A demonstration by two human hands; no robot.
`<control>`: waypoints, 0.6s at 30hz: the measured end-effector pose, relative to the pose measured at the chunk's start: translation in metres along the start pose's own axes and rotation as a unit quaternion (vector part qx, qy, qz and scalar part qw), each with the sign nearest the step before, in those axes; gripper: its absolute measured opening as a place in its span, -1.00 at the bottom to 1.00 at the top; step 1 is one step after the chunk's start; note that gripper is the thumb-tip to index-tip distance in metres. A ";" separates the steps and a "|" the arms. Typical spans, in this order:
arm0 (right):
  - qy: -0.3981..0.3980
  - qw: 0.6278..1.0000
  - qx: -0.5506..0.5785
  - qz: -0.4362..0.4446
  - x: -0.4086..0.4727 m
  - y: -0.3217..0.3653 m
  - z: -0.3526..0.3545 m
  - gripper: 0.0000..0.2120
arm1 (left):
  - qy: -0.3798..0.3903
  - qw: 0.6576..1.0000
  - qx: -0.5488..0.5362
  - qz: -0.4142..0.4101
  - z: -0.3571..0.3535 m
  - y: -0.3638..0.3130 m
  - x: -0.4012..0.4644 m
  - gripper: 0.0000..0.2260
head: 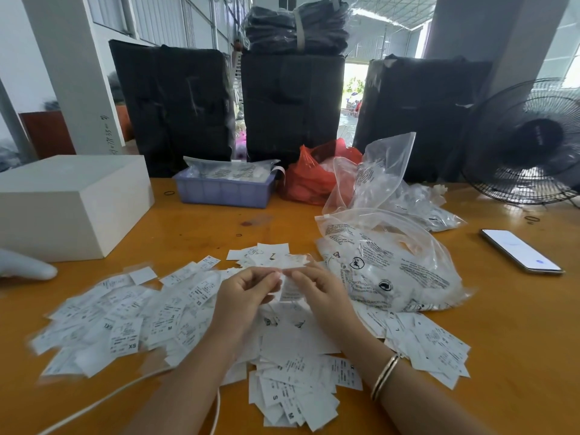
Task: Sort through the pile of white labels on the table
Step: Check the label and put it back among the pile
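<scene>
Head view, one item set: we record the wooden table (201, 227) running to the picture's left, right and near edges, its far edge closed off by three black wrapped bales (292, 108). Open board lies between the white box (72, 202) at far left and the blue tray (224, 191), and again at right around the phone (521, 251), which lies flat and well apart from the heap. The pile of white labels (125, 318) spreads wide across the near half of the table, left to right, with the clear printed bag (389, 271) lying on its right margin; further clear bags (386, 174) and a red bag (314, 177) stand behind that. We note both hands raised just above the middle of the pile: the left hand (244, 293) and right hand (317, 290) meet fingertip to fingertip, each with fingers curled and pinching one held label (290, 290) between them. That label hangs with its long axis roughly up and down, top edge at the fingertips, lower edge toward the pile; its print is too blurred to read. Labels in the pile point every way; size marks XS, M and S show on several. A bangle (384, 376) sits on the right wrist. A white cable (103, 400) crosses the near left of the table. A black fan (530, 142) stands at the far right corner. Beyond, a white pillar (75, 73), corrugated walling and a bright doorway.
</scene>
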State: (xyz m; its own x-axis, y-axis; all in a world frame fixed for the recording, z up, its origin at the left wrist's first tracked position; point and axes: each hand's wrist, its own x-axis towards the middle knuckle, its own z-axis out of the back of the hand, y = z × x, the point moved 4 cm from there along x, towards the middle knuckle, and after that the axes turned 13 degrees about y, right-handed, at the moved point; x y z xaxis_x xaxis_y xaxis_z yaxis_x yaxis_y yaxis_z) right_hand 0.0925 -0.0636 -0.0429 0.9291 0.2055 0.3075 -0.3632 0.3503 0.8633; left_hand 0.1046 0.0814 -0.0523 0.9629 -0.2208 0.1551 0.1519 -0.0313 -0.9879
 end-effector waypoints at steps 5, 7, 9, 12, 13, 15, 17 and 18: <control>-0.004 1.000 -0.023 -0.001 0.002 -0.002 -0.001 -0.90 | 0.003 1.000 -0.005 -0.018 0.000 -0.005 -0.001 -0.93; -0.029 0.999 0.027 -0.022 0.002 -0.005 0.006 -0.91 | 0.013 0.999 0.023 -0.022 -0.001 -0.005 -0.002 -0.91; -0.043 0.996 0.064 -0.035 0.002 -0.008 0.011 -0.90 | 0.023 0.998 0.062 -0.022 -0.001 -0.004 -0.002 -0.88; -0.037 0.999 0.028 -0.017 0.001 -0.007 0.012 -0.88 | 0.045 0.995 0.087 -0.034 -0.003 -0.004 -0.001 -0.89; -0.034 0.999 0.014 -0.013 0.001 -0.007 0.011 -0.90 | 0.050 0.993 0.103 -0.042 -0.003 -0.004 -0.001 -0.88; -0.033 0.999 0.005 -0.012 0.002 -0.008 0.010 -0.92 | 0.060 0.986 0.146 -0.053 -0.004 -0.005 -0.002 -0.87; -0.037 0.999 0.007 -0.015 0.003 -0.008 0.010 -0.92 | 0.062 0.981 0.174 -0.055 -0.004 -0.006 -0.001 -0.87; -0.040 0.999 0.008 -0.014 0.003 -0.008 0.011 -0.93 | 0.055 0.981 0.177 -0.051 -0.003 -0.006 -0.001 -0.86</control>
State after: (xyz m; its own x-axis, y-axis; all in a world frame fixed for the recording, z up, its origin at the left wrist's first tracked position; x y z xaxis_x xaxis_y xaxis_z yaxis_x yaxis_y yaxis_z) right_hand 0.0989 -0.0761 -0.0444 0.9414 0.1226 0.3142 -0.3372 0.3397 0.8780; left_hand 0.1021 0.0786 -0.0465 0.9117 -0.3388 0.2326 0.3331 0.2777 -0.9011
